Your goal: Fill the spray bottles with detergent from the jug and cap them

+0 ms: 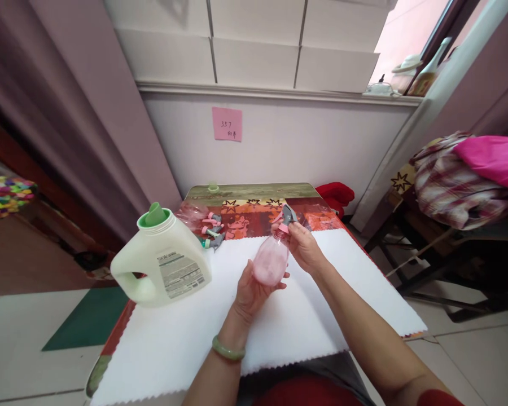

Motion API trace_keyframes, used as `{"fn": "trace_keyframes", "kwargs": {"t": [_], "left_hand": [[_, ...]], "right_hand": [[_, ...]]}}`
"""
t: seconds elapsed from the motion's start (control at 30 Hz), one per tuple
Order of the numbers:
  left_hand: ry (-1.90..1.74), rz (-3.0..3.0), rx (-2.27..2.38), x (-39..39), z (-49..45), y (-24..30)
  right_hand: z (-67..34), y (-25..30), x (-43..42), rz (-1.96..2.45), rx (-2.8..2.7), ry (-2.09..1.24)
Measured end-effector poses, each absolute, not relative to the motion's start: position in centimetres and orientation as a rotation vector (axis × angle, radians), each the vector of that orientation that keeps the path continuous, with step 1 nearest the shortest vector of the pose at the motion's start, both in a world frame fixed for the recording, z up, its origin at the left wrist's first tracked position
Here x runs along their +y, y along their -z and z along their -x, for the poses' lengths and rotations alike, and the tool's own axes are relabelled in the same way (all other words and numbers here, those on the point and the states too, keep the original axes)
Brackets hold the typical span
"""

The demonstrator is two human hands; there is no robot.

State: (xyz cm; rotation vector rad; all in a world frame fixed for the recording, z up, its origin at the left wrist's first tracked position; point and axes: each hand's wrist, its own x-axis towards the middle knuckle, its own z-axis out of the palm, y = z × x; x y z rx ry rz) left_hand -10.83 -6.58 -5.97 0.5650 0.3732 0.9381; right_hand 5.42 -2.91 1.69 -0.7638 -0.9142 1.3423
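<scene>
My left hand [249, 293] cups the base of a small pink spray bottle [271, 260], fingers wrapped under it. The bottle is tilted, with its neck pointing up and away from me. My right hand [303, 245] grips the bottle's neck, fingers pinched around the grey and pink trigger spray head [286, 217]. Both hands hold the bottle above a white cloth [195, 332] that covers the near part of the table. A green bangle sits on my left wrist.
A large pale green detergent jug [163, 265] with an open green spout stands on the cloth's left. Several spare spray heads [213, 231] and a clear bottle [192, 215] lie behind it. A small green cap [213, 186] rests at the table's far edge. Clothes [465, 175] are piled at right.
</scene>
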Motion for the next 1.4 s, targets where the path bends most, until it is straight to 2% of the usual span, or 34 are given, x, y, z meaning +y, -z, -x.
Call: {"fn": "trace_keyframes", "kwargs": {"t": [0.6,1.07,1.4], "left_hand": [[-0.945,-0.665,0.238,-5.9,11.8,7.4],[-1.402,-0.830,0.480,-5.9,10.3,6.9],[-1.194,-0.636,0.495,-5.8,11.1,7.1]], "right_hand": [[-4.9,-2.3,-3.6,0.660,-0.977,-1.281],[-5.3,-0.4,-2.8,0.892,-0.898,-1.132],[-6.6,-0.2,-3.1,0.808,-1.107,-1.205]]}}
